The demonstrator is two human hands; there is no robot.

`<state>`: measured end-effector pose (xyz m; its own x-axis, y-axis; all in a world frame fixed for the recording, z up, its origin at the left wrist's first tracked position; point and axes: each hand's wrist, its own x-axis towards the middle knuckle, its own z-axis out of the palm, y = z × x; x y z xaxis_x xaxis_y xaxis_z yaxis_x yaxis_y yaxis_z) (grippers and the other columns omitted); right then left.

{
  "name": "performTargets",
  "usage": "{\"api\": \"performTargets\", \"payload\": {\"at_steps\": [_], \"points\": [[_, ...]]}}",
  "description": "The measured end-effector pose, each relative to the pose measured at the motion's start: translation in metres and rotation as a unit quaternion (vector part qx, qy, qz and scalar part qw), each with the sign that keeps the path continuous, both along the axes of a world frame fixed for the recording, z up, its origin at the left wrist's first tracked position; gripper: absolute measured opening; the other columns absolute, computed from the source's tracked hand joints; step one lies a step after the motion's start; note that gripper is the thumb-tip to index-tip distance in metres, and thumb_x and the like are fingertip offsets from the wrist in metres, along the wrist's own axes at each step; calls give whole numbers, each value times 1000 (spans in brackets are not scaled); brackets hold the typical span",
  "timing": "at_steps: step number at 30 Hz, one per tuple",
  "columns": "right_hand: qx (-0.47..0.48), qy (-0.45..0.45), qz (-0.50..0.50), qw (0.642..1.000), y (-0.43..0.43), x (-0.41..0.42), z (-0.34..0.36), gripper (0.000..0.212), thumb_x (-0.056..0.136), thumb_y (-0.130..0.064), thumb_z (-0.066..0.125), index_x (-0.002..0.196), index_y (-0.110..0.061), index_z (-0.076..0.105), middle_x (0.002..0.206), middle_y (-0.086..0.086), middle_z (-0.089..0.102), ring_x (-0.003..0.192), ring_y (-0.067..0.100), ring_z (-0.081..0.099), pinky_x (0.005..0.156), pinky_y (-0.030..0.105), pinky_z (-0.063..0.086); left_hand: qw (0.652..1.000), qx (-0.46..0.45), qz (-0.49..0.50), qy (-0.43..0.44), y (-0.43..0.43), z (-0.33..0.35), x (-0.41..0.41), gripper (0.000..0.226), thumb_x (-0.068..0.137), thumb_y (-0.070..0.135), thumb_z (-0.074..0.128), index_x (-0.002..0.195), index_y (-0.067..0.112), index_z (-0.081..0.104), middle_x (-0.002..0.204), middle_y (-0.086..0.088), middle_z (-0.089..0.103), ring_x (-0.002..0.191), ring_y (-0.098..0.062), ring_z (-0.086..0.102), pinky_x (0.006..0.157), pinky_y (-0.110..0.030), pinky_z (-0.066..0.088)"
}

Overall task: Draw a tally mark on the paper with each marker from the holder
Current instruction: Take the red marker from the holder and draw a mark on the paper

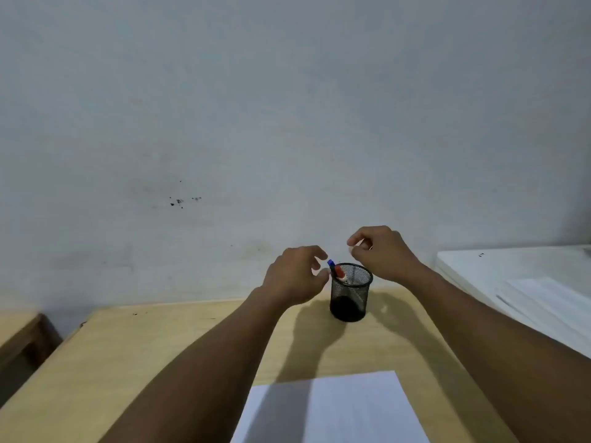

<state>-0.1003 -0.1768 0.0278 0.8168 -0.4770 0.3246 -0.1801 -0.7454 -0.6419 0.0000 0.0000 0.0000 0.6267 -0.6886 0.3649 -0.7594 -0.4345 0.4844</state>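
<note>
A black mesh holder [351, 294] stands at the far edge of the wooden desk [128, 362]. A blue-capped marker [331, 263] and a red-capped marker [339, 272] lean against its left rim. My left hand [295, 274] hovers just left of the rim with fingers curled apart, close to the blue cap and holding nothing. My right hand [382, 251] floats above and to the right of the holder, thumb and forefinger near each other with nothing between them. A white sheet of paper [335, 410] lies at the near edge of the desk.
A grey wall [256, 123] rises directly behind the desk. A white surface with stacked sheets [527, 289] sits at the right. A second wooden piece of furniture [16, 334] stands at the left, with a gap between it and the desk.
</note>
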Motion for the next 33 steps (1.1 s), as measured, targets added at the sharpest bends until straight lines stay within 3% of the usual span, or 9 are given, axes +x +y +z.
{"api": "performTargets", "payload": {"at_steps": [4, 11, 14, 18, 20, 23, 26, 30, 33], "points": [[9, 10, -16, 1000, -18, 10, -12, 14, 87, -19, 64, 93, -25, 75, 82, 2, 71, 78, 16, 66, 63, 24, 46, 999, 20, -10, -22, -30, -9, 6, 37, 88, 48, 65, 122, 33, 67, 100, 10, 71, 96, -14, 65, 78, -32, 52], [29, 26, -27, 999, -34, 17, -36, 14, 85, -20, 65, 87, -30, 74, 77, -1, 71, 78, 15, 67, 69, 26, 49, 998, 31, -13, -52, -55, -24, 17, 19, 91, 37, 63, 102, 30, 76, 95, 8, 76, 94, -20, 68, 78, -37, 57], [40, 15, -21, 999, -31, 15, -38, 16, 86, -17, 64, 85, -30, 73, 76, 0, 70, 72, 15, 65, 65, 25, 48, 999, -17, 1, -30, -49, -23, 17, 15, 91, 36, 64, 95, 29, 77, 86, 7, 77, 86, -18, 70, 74, -38, 58], [80, -20, -15, 997, -10, 11, -31, 14, 87, -17, 66, 79, -21, 76, 68, 3, 73, 64, 19, 69, 67, 35, 59, 987, -153, 28, 38, -26, -8, 13, 15, 91, 33, 70, 89, 21, 78, 68, 7, 74, 64, -13, 71, 63, -30, 57], [111, -31, -7, 993, 11, 5, -28, 19, 92, -23, 68, 77, -15, 77, 65, 3, 74, 55, 18, 66, 59, 34, 59, 970, -219, 48, 91, -6, -2, 10, 16, 93, 31, 70, 88, 17, 78, 67, 7, 74, 62, -12, 73, 59, -26, 56], [212, -15, 11, 977, 55, -4, -27, 44, 93, -48, 66, 77, -9, 76, 59, 3, 71, 47, 18, 62, 44, 26, 45, 914, -306, 28, 265, 34, -3, 3, 16, 95, 25, 70, 88, 12, 76, 76, -2, 75, 68, -16, 75, 60, -24, 52], [308, 15, 15, 951, 97, -5, -35, 61, 86, -68, 62, 81, -9, 75, 60, 3, 71, 46, 18, 63, 43, 24, 38, 864, -331, 17, 378, 75, -22, -3, 17, 95, 25, 70, 87, 12, 76, 78, -6, 71, 71, -18, 73, 64, -26, 51], [425, 40, 21, 904, 140, -4, -59, 73, 81, -76, 61, 96, -6, 76, 71, 5, 75, 47, 18, 60, 43, 23, 36, 808, -365, 36, 461, 121, -49, -9, 22, 96, 27, 69, 95, 6, 74, 74, -3, 68, 71, -18, 73, 66, -25, 53], [526, 23, 36, 849, 162, 0, -77, 60, 83, -66, 69, 96, -7, 74, 67, 4, 71, 42, 13, 49, 42, 21, 31, 790, -353, 24, 500, 146, -65, -18, 21, 97, 23, 67, 98, 3, 72, 71, -3, 67, 68, -16, 72, 66, -25, 54]]}}
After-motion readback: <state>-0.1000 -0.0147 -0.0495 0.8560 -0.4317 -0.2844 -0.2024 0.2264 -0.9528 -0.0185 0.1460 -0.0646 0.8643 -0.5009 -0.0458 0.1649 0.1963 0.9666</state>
